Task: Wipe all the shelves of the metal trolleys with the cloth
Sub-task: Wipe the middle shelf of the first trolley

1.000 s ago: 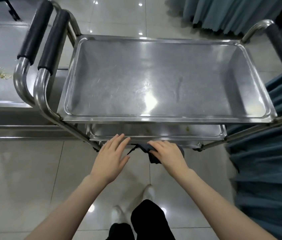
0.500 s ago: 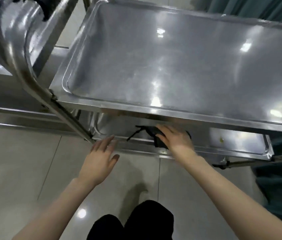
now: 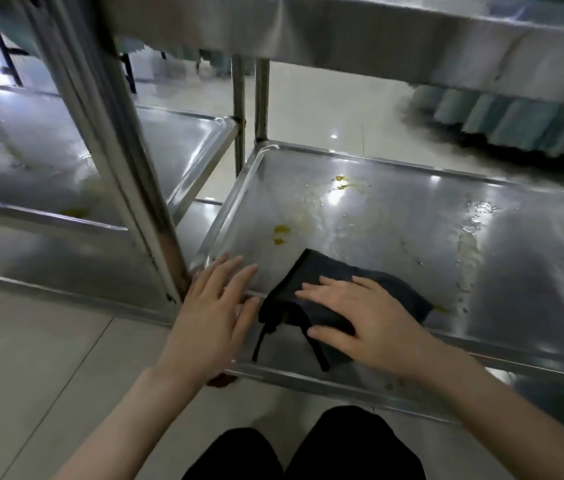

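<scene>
In the head view, the right hand [image 3: 353,317] is lying flat with fingers straight and slightly spread, pressing the dark cloth [image 3: 329,268] onto the near left part of the trolley's lower shelf [image 3: 412,230]; the cloth's thin straps are hanging over the shelf's front rim; the left hand [image 3: 214,306] is lying open and holding nothing, fingers straight over the shelf's near left corner, seemingly touching the rim, though blur is making this unsure; yellow stains [image 3: 280,233] are sitting just beyond the cloth; 1 upright post [image 3: 128,168] is standing just beside the left hand; a 2nd trolley's shelf [image 3: 48,157] is standing further left; the upper shelf [image 3: 412,39] is spanning overhead.
</scene>
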`<action>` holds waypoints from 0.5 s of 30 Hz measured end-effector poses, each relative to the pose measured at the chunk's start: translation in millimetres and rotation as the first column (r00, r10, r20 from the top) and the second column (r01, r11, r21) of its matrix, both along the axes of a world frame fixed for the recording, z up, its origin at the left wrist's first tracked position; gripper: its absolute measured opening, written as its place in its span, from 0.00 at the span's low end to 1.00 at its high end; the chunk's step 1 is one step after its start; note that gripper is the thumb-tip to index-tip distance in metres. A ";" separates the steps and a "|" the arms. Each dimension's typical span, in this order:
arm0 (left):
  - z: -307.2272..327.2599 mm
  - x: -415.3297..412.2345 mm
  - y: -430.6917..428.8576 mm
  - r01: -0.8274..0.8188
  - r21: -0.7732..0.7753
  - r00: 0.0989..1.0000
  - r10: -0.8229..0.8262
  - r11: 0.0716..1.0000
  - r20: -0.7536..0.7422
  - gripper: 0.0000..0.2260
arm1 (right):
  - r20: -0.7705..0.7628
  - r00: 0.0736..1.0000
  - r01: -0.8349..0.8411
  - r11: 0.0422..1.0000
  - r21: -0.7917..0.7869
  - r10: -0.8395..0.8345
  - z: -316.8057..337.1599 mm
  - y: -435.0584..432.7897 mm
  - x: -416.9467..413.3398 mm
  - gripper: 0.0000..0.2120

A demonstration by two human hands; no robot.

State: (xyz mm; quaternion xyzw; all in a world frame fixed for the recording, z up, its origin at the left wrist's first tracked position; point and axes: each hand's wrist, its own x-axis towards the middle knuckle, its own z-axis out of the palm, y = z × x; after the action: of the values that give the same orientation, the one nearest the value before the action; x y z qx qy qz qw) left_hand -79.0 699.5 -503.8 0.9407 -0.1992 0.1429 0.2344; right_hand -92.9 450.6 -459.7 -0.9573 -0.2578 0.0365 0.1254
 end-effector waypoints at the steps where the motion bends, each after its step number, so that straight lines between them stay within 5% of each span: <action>1: 3.8 -0.7 1.1 0.007 -0.013 1.000 -0.008 1.000 -0.011 0.22 | -0.043 0.999 -0.013 1.000 -0.013 0.012 4.5 3.4 0.3 0.26; 5: 15.7 -5.9 -0.8 -0.007 -0.041 0.999 0.005 0.999 -0.035 0.22 | -0.284 0.959 0.026 0.999 0.026 -0.017 15.2 13.8 18.2 0.29; 9: 10.4 -4.7 -2.7 -0.026 -0.034 1.000 0.025 0.999 -0.016 0.23 | -0.118 0.993 -0.020 0.988 -0.153 0.002 -14.4 29.4 58.7 0.28; 15: 6.6 -3.8 -6.0 -0.044 -0.002 0.999 0.044 0.999 0.000 0.22 | -0.051 0.968 0.227 0.946 -0.231 -0.245 -18.5 51.5 164.0 0.28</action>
State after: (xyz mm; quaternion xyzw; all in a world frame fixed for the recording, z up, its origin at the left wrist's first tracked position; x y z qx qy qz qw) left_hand -82.8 693.5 -497.2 0.9446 -0.1783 0.1484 0.2322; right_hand 71.1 502.1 -478.1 -0.9871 -0.1306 0.0878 0.0307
